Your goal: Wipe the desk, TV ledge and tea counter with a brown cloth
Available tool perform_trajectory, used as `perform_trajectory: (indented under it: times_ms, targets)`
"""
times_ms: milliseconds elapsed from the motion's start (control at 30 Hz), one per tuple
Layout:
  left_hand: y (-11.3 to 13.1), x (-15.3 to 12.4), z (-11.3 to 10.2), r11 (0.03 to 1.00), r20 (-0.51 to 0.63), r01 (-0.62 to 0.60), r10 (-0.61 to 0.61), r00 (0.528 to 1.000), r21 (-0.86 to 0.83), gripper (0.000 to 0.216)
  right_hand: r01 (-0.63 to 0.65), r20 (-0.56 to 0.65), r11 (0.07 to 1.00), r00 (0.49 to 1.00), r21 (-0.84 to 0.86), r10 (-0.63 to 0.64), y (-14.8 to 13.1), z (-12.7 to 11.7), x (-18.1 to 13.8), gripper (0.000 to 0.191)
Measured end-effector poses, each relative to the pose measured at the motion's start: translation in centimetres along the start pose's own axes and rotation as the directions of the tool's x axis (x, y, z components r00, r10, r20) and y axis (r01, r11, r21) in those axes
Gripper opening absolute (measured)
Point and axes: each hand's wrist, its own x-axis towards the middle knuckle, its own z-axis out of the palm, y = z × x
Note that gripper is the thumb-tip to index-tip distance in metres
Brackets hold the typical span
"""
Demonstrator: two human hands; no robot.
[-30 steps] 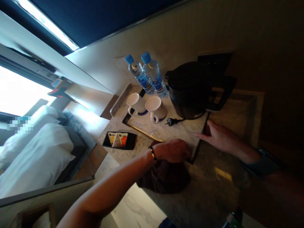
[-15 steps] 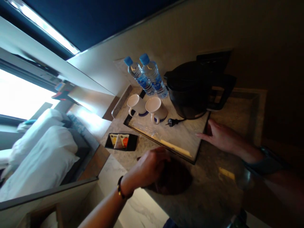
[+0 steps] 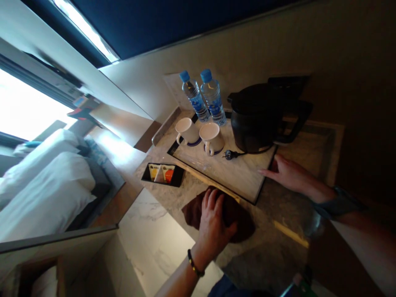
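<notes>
My left hand (image 3: pixel 215 222) lies on a crumpled dark brown cloth (image 3: pixel 241 218) on the stone counter, its fingers stretched out and apart. The cloth spreads beside the front edge of a tray (image 3: pixel 241 181) with a dark rim. At the tray's right side, my right hand (image 3: pixel 286 173) has its thumb over the rim; the other fingers are partly hidden at the edge, as if pinching it. On the tray stand a black kettle (image 3: pixel 252 128), two white mugs (image 3: pixel 188 131) and two water bottles (image 3: pixel 213 99). A plug (image 3: pixel 229 154) lies before the kettle.
A black holder (image 3: pixel 177 176) with several sachets sits on the counter (image 3: pixel 173 198), left of the cloth. The wall (image 3: pixel 241 57) rises behind the tray. A bed with white pillows (image 3: pixel 55 194) is at the far left.
My left hand has gone from bunched fingers on the cloth to fingers spread over it, and the cloth looks more spread out. My right hand stays at the tray's edge. The view has shifted slightly.
</notes>
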Motion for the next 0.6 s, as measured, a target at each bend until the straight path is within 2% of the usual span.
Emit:
perform_trajectory:
  times_ms: [100, 233, 400, 500, 600]
  targets:
    - [0.0, 0.2, 0.3, 0.984, 0.023, -0.145, 0.148, 0.989, -0.107, 0.058, 0.001, 0.001, 1.000, 1.000, 0.016, -0.001, 0.1, 0.1, -0.2, 0.037]
    - [0.2, 0.3, 0.2, 0.942, 0.085, -0.238, 0.264, 0.961, -0.237, 0.054, -0.018, -0.033, 1.000, 0.999, -0.018, 0.017, -0.2, 0.3, -0.8, 0.038]
    - [0.4, -0.2, 0.1, 0.815, 0.196, -0.367, 0.491, 0.849, -0.449, 0.049, -0.008, -0.107, 0.998, 0.994, -0.062, 0.002, -1.3, 0.5, -2.5, 0.035]
    - [-0.1, -0.8, -1.9, 0.788, 0.226, -0.301, 0.478, 0.849, -0.537, 0.047, 0.015, -0.162, 0.999, 0.987, -0.049, -0.023, -1.8, 0.8, -5.2, 0.031]
    - [-1.7, -0.8, -4.9, 0.810, 0.230, -0.165, 0.345, 0.910, -0.563, 0.049, 0.079, -0.235, 0.996, 0.970, 0.040, -0.067, -1.9, 1.9, -9.1, 0.029]
